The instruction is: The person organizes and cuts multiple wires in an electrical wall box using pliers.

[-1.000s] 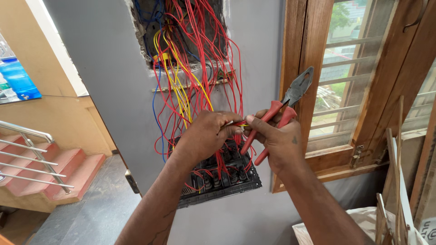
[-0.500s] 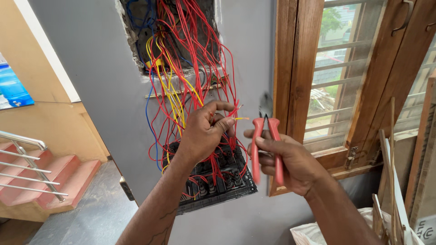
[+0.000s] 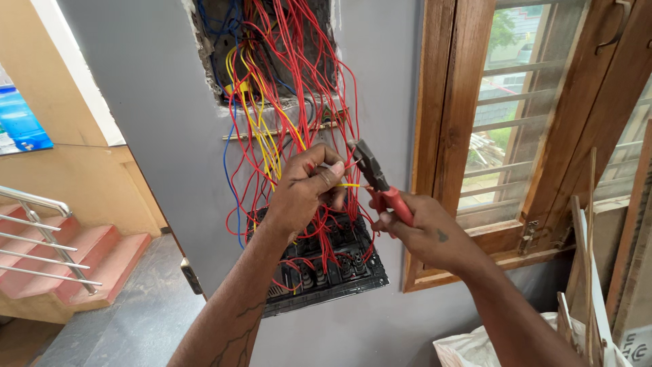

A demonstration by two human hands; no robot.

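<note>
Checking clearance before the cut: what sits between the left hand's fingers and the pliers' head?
In the head view, a short yellow wire spans from the left hand to the pliers in the right hand; red wires hang behind.

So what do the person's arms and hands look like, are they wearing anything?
Both arms are bare: no sleeves, gloves, watch or rings show. The left hand sits on a forearm with thin, dark, branching line markings low down, like a tattoo. The right hand has one small dark mark on its back. The fingers are bare too, with short nails.
</note>
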